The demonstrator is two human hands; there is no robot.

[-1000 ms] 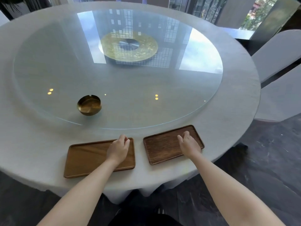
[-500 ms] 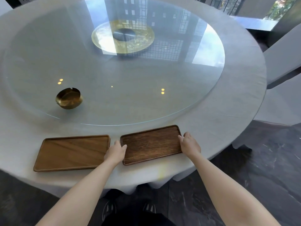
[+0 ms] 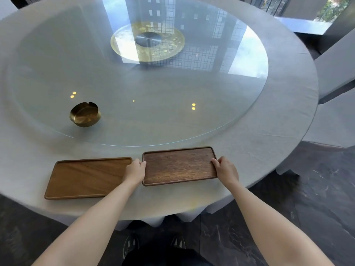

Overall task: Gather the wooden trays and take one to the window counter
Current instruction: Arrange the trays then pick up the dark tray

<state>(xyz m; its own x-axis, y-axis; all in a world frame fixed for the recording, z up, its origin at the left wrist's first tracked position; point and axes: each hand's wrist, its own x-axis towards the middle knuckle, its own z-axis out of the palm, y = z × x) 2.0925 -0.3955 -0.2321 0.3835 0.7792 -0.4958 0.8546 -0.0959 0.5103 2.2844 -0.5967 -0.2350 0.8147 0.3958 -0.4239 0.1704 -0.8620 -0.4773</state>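
**Fingers clamp both short ends of the dark tray**

Fingers of the left hand [image 3: 135, 169] curl over the dark tray's [image 3: 179, 166] left short edge, and the right hand [image 3: 224, 169] grips the opposite short edge, thumb over the rim. A second ago each hand lay on a separate tray; now both have closed on this one, so it looks picked for carrying. It sits flat on the tablecloth, not visibly lifted. The light tray [image 3: 87, 177] lies just left of the dark tray, close beside it with the left hand over the gap, so the gathering seems about done. A brass ashtray [image 3: 85, 116] sits well beyond the dark tray, to its left, on the glass turntable [image 3: 221, 104]. The window counter [image 3: 303, 25] lies far beyond the dark tray, across the table [image 3: 288, 143]. The next step, likely, is a level lift.
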